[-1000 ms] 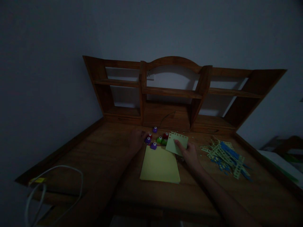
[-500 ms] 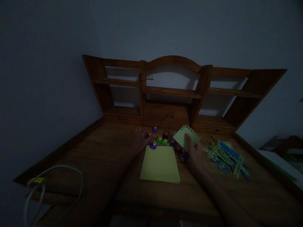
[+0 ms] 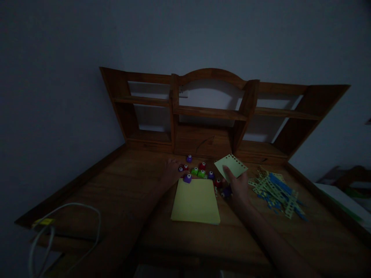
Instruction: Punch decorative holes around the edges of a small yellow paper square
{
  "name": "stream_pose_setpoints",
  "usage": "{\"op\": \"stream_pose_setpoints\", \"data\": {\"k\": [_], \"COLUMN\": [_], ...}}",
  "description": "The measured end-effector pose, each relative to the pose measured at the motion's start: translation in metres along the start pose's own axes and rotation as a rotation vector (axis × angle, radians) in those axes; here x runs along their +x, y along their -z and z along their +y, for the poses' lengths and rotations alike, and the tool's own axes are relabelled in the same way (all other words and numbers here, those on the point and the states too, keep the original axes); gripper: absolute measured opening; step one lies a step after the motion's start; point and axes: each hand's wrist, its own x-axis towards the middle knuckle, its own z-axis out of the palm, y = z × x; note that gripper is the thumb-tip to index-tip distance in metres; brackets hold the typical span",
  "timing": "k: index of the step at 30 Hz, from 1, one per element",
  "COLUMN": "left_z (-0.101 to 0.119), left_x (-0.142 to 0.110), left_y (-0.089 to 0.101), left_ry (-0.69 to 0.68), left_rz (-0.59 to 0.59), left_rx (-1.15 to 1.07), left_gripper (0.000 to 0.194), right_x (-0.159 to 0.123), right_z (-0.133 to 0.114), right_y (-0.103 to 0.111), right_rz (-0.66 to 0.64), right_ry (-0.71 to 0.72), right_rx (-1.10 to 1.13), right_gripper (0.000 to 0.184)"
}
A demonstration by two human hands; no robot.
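My right hand pinches a small pale-green paper piece with a row of punched holes along its far edge, lifted above the desk. My left hand rests on the wooden desk beside a cluster of several small craft punches in purple, red and green. Its fingers touch the leftmost punches, and the dim light hides whether they grip one. A stack of yellow-green paper sheets lies flat between my forearms, just in front of the punches.
A pile of punched green and blue paper strips lies at the right. A wooden hutch with shelves stands at the desk's back. A white cable loops at the near-left corner. The room is very dark.
My right hand has lifted the punched paper piece off the punches and carried it to the right. My left hand has stayed by the leftmost punches.
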Motion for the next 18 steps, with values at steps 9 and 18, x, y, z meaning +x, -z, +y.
{"op": "stream_pose_setpoints", "data": {"k": [9,18], "left_z": [0.002,0.000], "left_x": [0.001,0.001], "left_y": [-0.001,-0.004], "left_ry": [-0.018,-0.032], "left_rz": [0.012,0.016], "left_rx": [0.031,0.021], "left_gripper": [0.039,0.037], "right_x": [0.001,0.004], "right_z": [0.007,0.016], "right_y": [-0.002,-0.001], "right_rz": [0.008,-0.009], "right_ry": [-0.076,-0.049], "right_rx": [0.148,0.067], "right_gripper": [0.055,0.046]}}
